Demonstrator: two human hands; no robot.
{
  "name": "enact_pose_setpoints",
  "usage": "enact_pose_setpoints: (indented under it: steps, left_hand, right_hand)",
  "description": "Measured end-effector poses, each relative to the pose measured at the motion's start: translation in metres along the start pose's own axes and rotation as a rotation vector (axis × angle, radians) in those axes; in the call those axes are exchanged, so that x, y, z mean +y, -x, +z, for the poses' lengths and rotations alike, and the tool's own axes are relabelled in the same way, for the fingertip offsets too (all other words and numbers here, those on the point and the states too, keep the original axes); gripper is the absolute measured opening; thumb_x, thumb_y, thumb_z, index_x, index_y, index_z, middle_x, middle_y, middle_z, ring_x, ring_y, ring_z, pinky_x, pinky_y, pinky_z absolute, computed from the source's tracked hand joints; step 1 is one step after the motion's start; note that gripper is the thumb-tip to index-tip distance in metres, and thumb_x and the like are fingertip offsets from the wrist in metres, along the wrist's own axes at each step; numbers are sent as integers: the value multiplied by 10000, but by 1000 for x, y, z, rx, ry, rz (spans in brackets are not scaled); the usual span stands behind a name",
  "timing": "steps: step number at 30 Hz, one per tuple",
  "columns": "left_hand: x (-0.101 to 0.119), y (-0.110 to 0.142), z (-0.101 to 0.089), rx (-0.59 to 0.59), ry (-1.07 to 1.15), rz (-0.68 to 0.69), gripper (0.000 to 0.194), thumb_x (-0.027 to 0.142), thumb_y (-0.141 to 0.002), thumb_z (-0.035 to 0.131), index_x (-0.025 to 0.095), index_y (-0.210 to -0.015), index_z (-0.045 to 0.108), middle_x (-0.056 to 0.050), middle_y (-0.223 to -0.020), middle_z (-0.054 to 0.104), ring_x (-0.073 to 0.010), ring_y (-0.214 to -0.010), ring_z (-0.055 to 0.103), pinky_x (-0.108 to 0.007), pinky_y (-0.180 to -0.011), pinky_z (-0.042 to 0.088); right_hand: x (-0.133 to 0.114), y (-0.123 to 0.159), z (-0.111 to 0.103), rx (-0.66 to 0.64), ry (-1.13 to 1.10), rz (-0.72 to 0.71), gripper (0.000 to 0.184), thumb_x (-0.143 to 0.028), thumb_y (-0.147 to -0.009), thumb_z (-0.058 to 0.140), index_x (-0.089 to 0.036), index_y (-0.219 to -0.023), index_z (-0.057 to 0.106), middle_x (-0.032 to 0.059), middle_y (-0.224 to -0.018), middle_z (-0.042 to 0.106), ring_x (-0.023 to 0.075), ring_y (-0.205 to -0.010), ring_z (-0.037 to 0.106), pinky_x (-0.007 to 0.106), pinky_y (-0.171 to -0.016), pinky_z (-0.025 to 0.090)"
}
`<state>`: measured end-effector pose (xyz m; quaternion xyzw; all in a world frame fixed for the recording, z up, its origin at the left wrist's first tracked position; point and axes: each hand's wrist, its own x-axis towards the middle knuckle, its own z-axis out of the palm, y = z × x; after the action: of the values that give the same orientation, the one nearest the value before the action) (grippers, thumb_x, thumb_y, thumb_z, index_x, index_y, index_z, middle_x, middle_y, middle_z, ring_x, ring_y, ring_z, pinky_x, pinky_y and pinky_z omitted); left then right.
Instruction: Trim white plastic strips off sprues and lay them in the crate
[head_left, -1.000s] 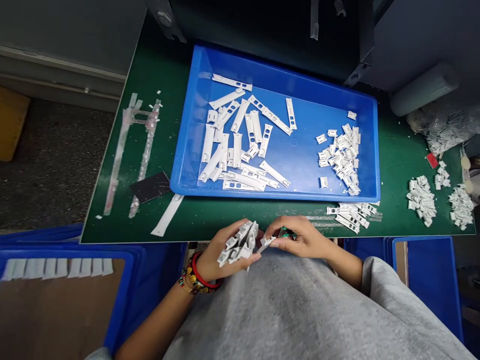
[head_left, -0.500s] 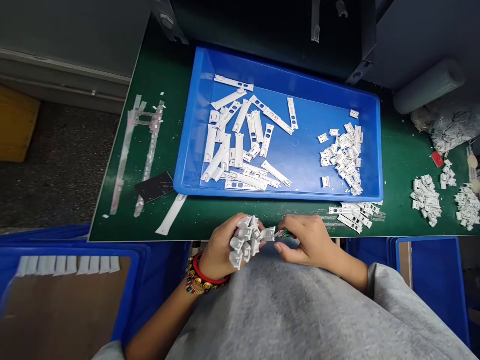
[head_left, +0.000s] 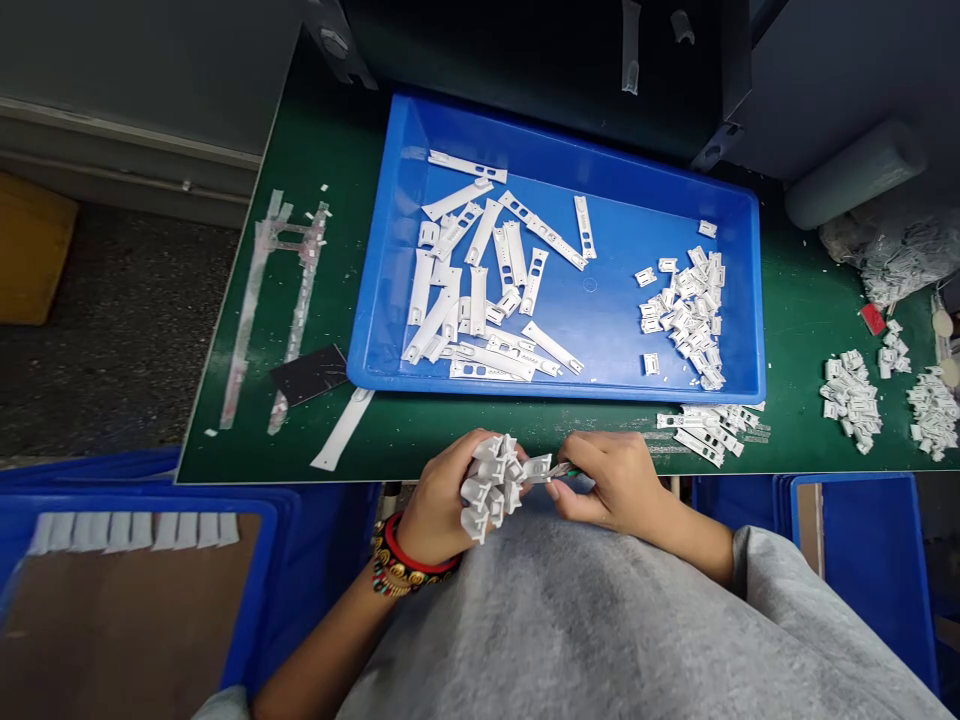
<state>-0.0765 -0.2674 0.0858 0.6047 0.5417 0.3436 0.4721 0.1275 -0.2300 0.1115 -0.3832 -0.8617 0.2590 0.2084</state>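
Note:
A bundle of white plastic strips [head_left: 491, 485] is gripped in my left hand [head_left: 433, 505], ends facing up. From its right side one white strip [head_left: 537, 467] sticks out toward my right hand [head_left: 619, 482]. That hand is closed around a small green-handled tool with a metal tip [head_left: 561, 469], most of it hidden by the fingers. The metal tip meets the end of the protruding strip. Both hands are just off the front edge of the green table [head_left: 420, 450], in front of my grey shirt.
Beyond the hands stands a blue tray [head_left: 555, 393] with long white strips on its left and small white clips [head_left: 686, 310] on its right. More strips [head_left: 701, 432] and clip piles [head_left: 851, 400] lie on the table. A black plate [head_left: 309, 373] touches the tray's left corner.
The right-hand fingers, earlier pinching a strip beside the bundle, have drawn back, and the tool's tip now meets the protruding strip. The bundle has turned its ends more upward.

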Motion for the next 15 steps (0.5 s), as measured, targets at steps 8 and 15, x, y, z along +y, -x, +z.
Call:
enact_pose_setpoints:
  steps: [8,15]
  left_hand:
    - [-5,4,3,30,-40,16,184,235,-766,702,210,-911,592,-15,-817,703,-160,-707,683,-275,-691,549]
    - [-11,7,7,32,-87,-89,242,284,-726,690,198,-926,583,-24,-799,712,-183,-719,681,-278,-658,538]
  right_hand:
    - [2,3,7,33,110,5,446,-440,-967,359,-200,-616,494,-25,-494,482,92,-443,397,248,-470,226]
    - [5,6,11,-16,-54,136,383,-556,-914,482,-198,-827,588,-23,-570,563,109,-466,478,232,-486,291]
